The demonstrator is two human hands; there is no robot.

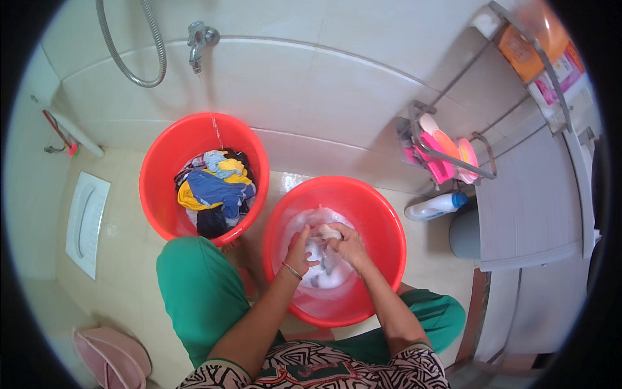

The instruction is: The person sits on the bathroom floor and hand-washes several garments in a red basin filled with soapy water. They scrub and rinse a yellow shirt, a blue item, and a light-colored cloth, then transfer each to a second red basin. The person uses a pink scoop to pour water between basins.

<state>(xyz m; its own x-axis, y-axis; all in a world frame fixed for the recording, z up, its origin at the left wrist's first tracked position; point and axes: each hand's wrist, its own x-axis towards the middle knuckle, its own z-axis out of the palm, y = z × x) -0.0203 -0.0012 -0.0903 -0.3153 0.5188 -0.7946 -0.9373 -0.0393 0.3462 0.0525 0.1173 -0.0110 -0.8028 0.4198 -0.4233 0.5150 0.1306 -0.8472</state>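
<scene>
A red plastic tub (388, 248) stands between my knees, with white suds (335, 277) and water at its bottom. My right hand (349, 245) grips a small whitish item (329, 232) over the suds; it may be wet cloth or soap, which I cannot tell. Close beside it on the left is my left hand (297, 255), a bangle on its wrist, its fingers apart and its palm towards the item. Some greyish cloth (328, 265) shows in the foam below both hands.
A second red tub (158, 194) holds wet clothes (216, 187), with water running into it from a wall tap (197, 46). A white bottle with a blue cap (435, 206) stands beside a grey bin (461, 233). A squat toilet (87, 223) lies left; a wall rack (452, 155) holds brushes.
</scene>
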